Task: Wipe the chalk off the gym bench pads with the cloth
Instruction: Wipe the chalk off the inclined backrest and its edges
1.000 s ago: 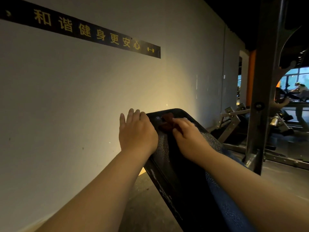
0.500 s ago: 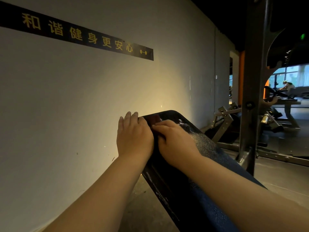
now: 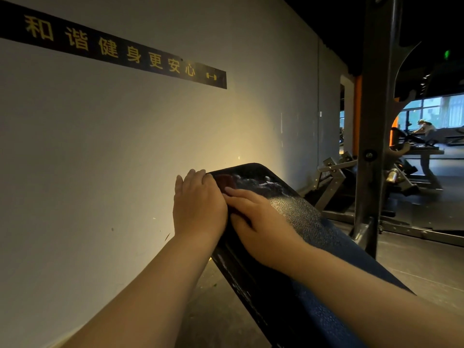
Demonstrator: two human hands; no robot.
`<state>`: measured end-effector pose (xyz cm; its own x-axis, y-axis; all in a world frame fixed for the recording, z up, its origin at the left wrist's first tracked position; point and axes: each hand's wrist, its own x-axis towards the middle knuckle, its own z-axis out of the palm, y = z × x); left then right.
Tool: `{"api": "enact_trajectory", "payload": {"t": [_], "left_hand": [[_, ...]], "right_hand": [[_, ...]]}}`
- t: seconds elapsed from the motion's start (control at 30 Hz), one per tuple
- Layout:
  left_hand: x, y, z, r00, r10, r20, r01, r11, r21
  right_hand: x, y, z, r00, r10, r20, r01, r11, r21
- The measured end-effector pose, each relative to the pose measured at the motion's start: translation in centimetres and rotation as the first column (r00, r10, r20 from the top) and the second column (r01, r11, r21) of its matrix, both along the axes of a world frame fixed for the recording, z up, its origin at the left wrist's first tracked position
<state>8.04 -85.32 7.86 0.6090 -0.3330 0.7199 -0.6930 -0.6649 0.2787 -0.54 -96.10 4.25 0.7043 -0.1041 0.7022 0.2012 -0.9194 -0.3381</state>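
Head view: with the right hand (image 3: 258, 222) pressing open and flat on the dark cloth (image 3: 226, 180) at the top-left of the sloped surface (image 3: 313, 222) and the left hand (image 3: 198, 209) flat against its edge, the cloth could slide off that edge, leaving the chalk (image 3: 261, 183) to its right.

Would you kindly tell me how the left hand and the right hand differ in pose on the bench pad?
The left hand rests on the left edge of the bench pad, fingers pointing up; the right hand lies on top, fingers pointing left. The right hand presses the dark red cloth, the left hand bare pad. Both lie flat.
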Motion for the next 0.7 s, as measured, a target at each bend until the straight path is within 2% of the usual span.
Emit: {"api": "enact_trajectory", "payload": {"t": [0.07, 0.23, 0.43, 0.53, 0.63, 0.7], "left_hand": [[0.0, 0.0, -0.1, 1.000, -0.003, 0.004, 0.003, 1.000, -0.003], [0.1, 0.0, -0.3, 0.999, 0.009, 0.032, -0.010, 1.000, 0.020], [0.6, -0.1, -0.2, 0.999, 0.023, 0.048, -0.025, 0.999, 0.031], [0.4, 0.0, -0.3, 0.999, 0.011, 0.045, -0.013, 1.000, 0.027], [0.4, -0.2, -0.2, 0.999, 0.016, 0.051, -0.018, 1.000, 0.025], [0.8, -0.2, -0.3, 0.998, 0.025, 0.054, -0.027, 0.999, 0.044]], "right_hand": [[-0.6, -1.2, 0.1, 0.999, 0.010, -0.040, -0.011, 1.000, -0.006], [2.3, -2.8, 2.0, 0.987, -0.151, -0.060, 0.157, 0.979, 0.127], [1.0, 0.4, 0.7, 0.999, 0.033, -0.004, -0.033, 0.999, 0.034], [1.5, -2.1, 1.5, 0.998, -0.030, -0.051, 0.031, 0.999, 0.027], [3.8, -2.5, 3.2, 0.988, -0.142, -0.065, 0.148, 0.984, 0.101], [4.7, -1.1, 3.8, 0.991, -0.119, -0.067, 0.124, 0.989, 0.081]]}}
